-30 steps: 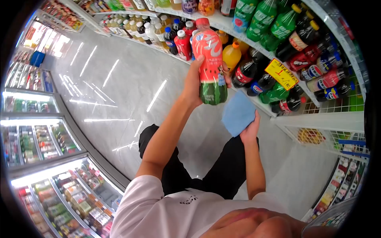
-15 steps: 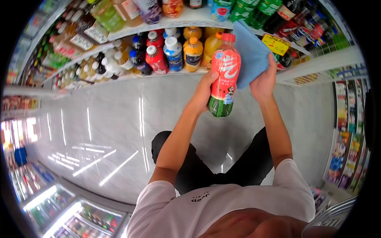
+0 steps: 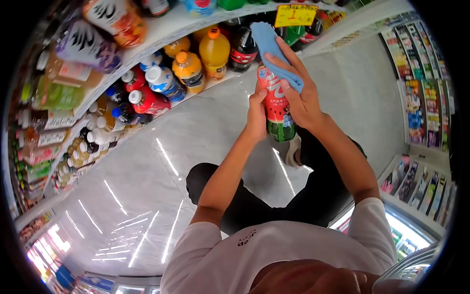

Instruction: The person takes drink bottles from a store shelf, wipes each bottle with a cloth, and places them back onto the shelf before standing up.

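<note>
My left hand [image 3: 256, 116] is wrapped round the side of a red drink bottle [image 3: 278, 109] with a watermelon print and a green base. The bottle stands nearly upright in front of the shelf. A folded light blue cloth [image 3: 268, 43] is in my right hand [image 3: 304, 100], pressed over the bottle's top and upper side. Cap and neck are hidden beneath the cloth and fingers.
Along the lower shelf stand an orange-capped juice bottle [image 3: 188, 73], a white-capped blue bottle [image 3: 165, 83] and a dark cola bottle [image 3: 243, 51]. A yellow price sign [image 3: 295, 16] hangs on the shelf edge. My bent knee [image 3: 200, 182] is above the grey floor [image 3: 152, 171].
My right hand has brought the cloth from beside the bottle onto its top, and the cloth is now folded around it. The view has turned, so the shelves appear tilted.
</note>
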Demonstrator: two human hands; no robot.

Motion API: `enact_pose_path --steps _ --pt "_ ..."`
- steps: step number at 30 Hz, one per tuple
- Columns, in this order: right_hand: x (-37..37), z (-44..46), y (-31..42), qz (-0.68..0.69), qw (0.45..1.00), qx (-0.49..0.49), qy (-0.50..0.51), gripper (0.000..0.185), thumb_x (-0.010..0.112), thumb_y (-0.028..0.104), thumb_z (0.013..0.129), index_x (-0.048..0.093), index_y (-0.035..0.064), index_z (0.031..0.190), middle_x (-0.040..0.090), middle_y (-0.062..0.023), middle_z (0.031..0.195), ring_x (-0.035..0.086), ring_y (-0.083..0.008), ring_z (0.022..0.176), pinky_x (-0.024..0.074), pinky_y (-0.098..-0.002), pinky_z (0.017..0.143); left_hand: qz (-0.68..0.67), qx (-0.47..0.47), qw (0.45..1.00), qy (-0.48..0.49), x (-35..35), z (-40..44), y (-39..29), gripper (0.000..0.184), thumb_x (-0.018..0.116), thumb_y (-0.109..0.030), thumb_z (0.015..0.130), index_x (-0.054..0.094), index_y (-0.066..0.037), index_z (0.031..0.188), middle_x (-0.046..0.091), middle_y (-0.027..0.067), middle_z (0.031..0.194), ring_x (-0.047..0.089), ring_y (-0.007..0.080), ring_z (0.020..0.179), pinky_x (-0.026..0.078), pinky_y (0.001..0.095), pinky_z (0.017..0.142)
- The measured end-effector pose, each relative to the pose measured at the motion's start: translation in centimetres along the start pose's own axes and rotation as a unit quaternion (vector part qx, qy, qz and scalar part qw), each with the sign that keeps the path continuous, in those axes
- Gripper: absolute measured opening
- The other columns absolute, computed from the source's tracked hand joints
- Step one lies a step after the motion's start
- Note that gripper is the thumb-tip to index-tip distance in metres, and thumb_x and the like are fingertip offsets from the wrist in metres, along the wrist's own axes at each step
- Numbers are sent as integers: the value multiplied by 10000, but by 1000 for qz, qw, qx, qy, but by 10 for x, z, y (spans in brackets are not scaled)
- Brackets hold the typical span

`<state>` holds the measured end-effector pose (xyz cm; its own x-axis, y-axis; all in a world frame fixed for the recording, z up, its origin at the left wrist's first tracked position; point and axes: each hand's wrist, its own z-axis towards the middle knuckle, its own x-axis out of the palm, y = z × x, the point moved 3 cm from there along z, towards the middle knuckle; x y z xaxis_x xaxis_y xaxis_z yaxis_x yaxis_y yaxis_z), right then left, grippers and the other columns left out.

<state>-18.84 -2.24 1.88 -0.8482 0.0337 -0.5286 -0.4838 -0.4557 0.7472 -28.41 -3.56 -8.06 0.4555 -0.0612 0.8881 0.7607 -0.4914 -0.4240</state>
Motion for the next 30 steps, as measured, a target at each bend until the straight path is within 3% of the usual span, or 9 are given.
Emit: enact_pose_path --steps 7,11,14,15,18,21,23,25,30 --pt "-23 6 0 -214 963 -123 107 442 604 140 837 653 132 1275 501 -90 1467 363 -362 1427 338 -471 1144 9 -78 997 -24 7 3 4 532 363 -491 1004 518 -66 1284 636 82 1206 631 204 1083 492 378 962" --pt "-28 13 -4 -223 958 -141 112 412 593 180 842 664 143 1246 527 -63 1443 386 -326 1416 324 -508 1153 20 -86 996 3 9 8 -2 520 337 -507 1022 528 -90 1267 649 77 1153 655 177 1012 536 357 872" --pt "-22 12 -4 -209 958 -127 149 381 602 189 853 667 148 1226 533 -56 1437 383 -324 1418 277 -524 1175 14 -86 996 -14 -4 9 -5 523 342 -516 1020 525 -96 1270 652 74 1159 656 182 1025 531 363 895" --pt "-18 9 -2 -206 956 -123 168 364 606 190 855 670 148 1211 535 -54 1434 383 -322 1419 262 -530 1180 18 -61 998 -21 -8 10 -7 561 336 -529 1019 484 -100 1348 612 97 1254 625 218 1126 513 391 958" --pt "-5 -5 9 -179 950 -112 230 324 618 192 856 673 148 1173 542 -49 1424 384 -314 1420 228 -543 1192 -113 -54 987 -102 -2 0 -16 538 324 -488 1034 510 -78 1329 629 114 1227 629 214 1109 495 398 995" --pt "7 -24 20 -111 944 -109 290 341 646 183 829 659 157 1169 555 -46 1406 400 -296 1413 226 -545 1193 -81 -33 994 -66 -68 9 1 621 335 -543 1012 405 -98 1439 521 131 1380 553 270 1231 454 439 1063" --pt "16 -38 31 -106 928 -123 335 370 651 179 815 654 168 1185 555 -46 1408 407 -293 1409 227 -538 1196 -156 -91 984 -2 -61 25 -4 644 383 -581 991 424 -89 1404 514 113 1393 566 253 1211 472 423 1045" --pt "19 -40 31 -126 912 -144 364 414 643 174 801 647 145 1214 523 -58 1441 386 -300 1422 230 -519 1201 -114 -32 990 -71 -53 19 -14 651 365 -597 993 426 -100 1409 533 110 1373 582 250 1187 476 421 1039" --pt "-2 -19 1 -95 979 -36 175 484 534 231 939 543 40 1384 405 -94 1537 321 -337 1454 235 -488 1190 -43 -22 996 -77 -4 -2 -17 739 303 -682 982 395 -114 1445 544 108 1367 591 243 1182 491 410 1016"
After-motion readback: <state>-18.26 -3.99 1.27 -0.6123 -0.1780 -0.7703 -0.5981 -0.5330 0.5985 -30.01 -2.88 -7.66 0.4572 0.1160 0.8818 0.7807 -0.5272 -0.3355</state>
